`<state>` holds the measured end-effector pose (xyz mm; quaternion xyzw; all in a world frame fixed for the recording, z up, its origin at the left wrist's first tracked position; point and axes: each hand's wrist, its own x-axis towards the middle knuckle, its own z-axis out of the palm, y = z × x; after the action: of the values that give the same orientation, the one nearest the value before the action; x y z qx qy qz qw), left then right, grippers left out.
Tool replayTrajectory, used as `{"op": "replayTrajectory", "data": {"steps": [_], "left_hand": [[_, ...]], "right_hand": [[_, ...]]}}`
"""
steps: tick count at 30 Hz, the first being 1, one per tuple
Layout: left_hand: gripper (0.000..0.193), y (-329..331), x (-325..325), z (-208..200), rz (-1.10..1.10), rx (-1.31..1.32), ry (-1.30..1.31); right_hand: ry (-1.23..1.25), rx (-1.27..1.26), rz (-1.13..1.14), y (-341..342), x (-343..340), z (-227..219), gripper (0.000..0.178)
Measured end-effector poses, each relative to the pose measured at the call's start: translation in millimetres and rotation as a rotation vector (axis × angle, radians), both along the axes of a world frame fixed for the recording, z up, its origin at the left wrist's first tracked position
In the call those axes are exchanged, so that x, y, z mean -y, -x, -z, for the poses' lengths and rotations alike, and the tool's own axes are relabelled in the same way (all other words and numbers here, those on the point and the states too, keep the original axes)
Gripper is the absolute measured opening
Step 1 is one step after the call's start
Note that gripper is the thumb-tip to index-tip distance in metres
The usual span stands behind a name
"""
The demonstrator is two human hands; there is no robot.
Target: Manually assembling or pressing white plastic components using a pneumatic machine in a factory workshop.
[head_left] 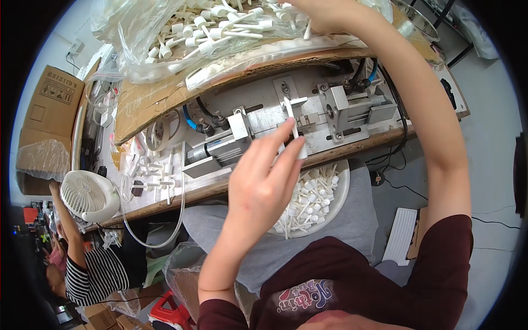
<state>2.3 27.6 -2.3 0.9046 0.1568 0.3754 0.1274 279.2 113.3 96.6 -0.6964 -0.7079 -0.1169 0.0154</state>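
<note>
My left hand (258,179) reaches over the metal fixture, its fingers pinching a thin white plastic stick (293,118) that stands across the middle of the fixture. A small metal holder (285,88) sits just behind it. Stretched out to the far side, my right hand (322,15) is at the pile of white capped sticks (220,30), partly cut off by the top edge. A white stem (307,29) pokes out below its curled fingers; the cap end is hidden.
Air cylinders flank the fixture, one left (217,151) and one right (357,107). A cardboard sheet (159,107) overhangs behind. On my lap rests a round basin (345,190) of white capped pieces. A white fan (91,195) stands left, near a co-worker in a striped shirt (102,275).
</note>
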Motion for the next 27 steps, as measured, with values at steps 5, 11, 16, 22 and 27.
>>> {"op": "replayTrajectory", "data": {"steps": [5,11,16,22,27], "left_hand": [[0.027,-0.5,12.2,31.7,-0.098,-0.066,0.052],[0.024,-6.8,7.9,38.0,-0.126,-0.203,-0.071],[0.024,-10.3,3.8,33.2,-0.126,-0.235,-0.064],[0.028,-7.2,4.2,31.0,-0.132,-0.185,0.074],[0.036,-2.2,7.4,18.3,0.025,0.254,0.594]], "right_hand": [[0.13,-0.026,-0.038,4.1,-3.3,1.7,0.034],[-0.037,-0.143,-0.214,-17.0,14.2,16.2,0.024],[-0.419,-0.32,-0.377,-16.6,42.6,23.3,0.021],[-0.67,-0.219,-0.514,11.9,84.9,47.8,0.035],[-0.603,-0.123,-0.704,64.6,136.7,77.3,0.04]]}}
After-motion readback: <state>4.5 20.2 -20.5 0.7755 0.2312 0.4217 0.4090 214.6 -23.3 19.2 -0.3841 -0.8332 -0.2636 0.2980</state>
